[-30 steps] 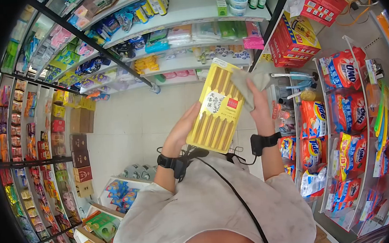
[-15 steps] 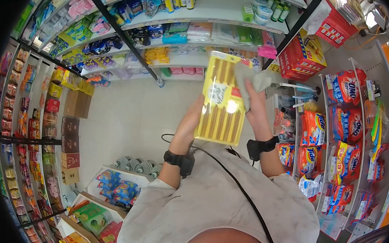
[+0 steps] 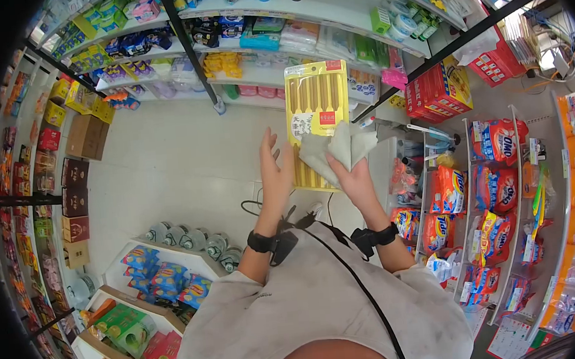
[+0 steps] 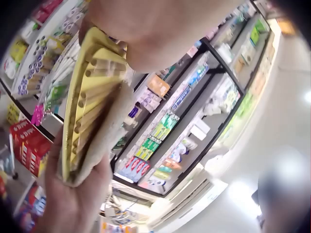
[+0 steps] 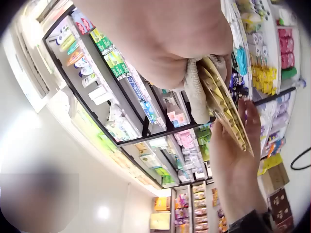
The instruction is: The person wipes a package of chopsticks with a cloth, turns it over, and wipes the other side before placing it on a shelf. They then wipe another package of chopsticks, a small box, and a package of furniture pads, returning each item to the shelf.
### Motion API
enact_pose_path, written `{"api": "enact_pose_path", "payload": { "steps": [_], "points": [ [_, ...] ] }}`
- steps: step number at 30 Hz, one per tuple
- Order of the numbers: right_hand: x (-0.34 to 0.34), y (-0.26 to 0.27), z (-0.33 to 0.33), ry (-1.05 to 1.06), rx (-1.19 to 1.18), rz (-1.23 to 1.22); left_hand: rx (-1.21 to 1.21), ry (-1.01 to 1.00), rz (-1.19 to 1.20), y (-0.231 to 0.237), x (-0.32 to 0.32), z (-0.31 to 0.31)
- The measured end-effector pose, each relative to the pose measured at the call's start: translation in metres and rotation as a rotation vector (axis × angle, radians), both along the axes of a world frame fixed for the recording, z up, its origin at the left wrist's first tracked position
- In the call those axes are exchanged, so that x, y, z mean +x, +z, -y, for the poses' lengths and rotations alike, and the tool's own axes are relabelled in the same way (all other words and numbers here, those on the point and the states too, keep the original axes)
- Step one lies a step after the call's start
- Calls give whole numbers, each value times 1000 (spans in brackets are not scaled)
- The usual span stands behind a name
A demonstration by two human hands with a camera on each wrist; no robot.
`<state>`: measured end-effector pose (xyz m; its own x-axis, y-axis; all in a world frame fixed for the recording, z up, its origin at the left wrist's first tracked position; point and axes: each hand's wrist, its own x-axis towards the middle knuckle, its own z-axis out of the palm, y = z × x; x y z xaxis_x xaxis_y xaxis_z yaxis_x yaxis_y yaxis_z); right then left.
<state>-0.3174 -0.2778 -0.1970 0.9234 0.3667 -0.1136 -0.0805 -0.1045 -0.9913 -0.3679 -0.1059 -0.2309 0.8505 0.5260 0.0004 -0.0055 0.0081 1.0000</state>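
Observation:
A yellow pack of wooden chopsticks (image 3: pixel 317 96) with a clear front is held upright before the body in the head view. My right hand (image 3: pixel 357 181) grips its lower right side through a light grey cloth (image 3: pixel 342 147), which covers part of the front. The left wrist view has the right thumb on the cloth side and the fingers behind the pack. My left hand (image 3: pixel 276 177) is at the pack's left edge, fingers loosely straight and spread. The right wrist view shows the pack edge-on between the left thumb and fingers (image 5: pixel 251 121).
Shelves of packaged goods (image 3: pixel 243 44) curve across the far side. Detergent bags (image 3: pixel 447 190) line the rack on the right, red cartons (image 3: pixel 437 93) behind it. Cardboard boxes (image 3: pixel 87 138) are stacked at left. Large water bottles (image 3: pixel 187 236) and blue packets (image 3: pixel 164 280) stand near the left elbow.
The pack has straightened from its tilt and moved farther from the body. The cloth has shifted from its right edge onto the lower front. My left fingers have loosened from the left edge.

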Motion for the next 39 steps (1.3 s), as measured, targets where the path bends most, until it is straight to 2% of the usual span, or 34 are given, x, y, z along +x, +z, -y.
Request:
{"api": "enact_pose_path", "payload": {
  "steps": [1,4,7,10,13,16,22,25,28,31,34,37,39],
  "points": [
    [-2,-3,-1,30,-88,106,95,45,77,2,0,4],
    [-14,3,-3,285,-399,355,-11,-93,166,19,-1,15],
    [-37,5,-14,421,-397,537,-451,-145,5,32,-4,4],
    [-50,26,-28,464,-323,556,-934,-219,88,26,-9,-6],
    [-46,31,-25,399,-398,626,-922,-281,104,37,-14,6],
    [-34,32,-14,297,-361,670,-845,-334,82,53,-19,28],
    [-19,32,49,111,-360,688,-859,-412,-46,68,-35,90],
    [-24,23,87,27,-395,746,-842,-443,-16,59,-41,126],
    [-32,19,124,12,-333,697,-770,-449,-55,56,-48,162],
    [-33,18,161,105,-246,648,-688,-432,-161,58,-58,194],
    [-34,16,186,122,-211,606,-638,-497,-168,49,-70,214],
    [-46,20,194,125,-187,531,-694,-508,-192,48,-82,234],
    [-59,21,193,216,-164,646,-711,-472,-209,50,-91,242]
  ]
}}
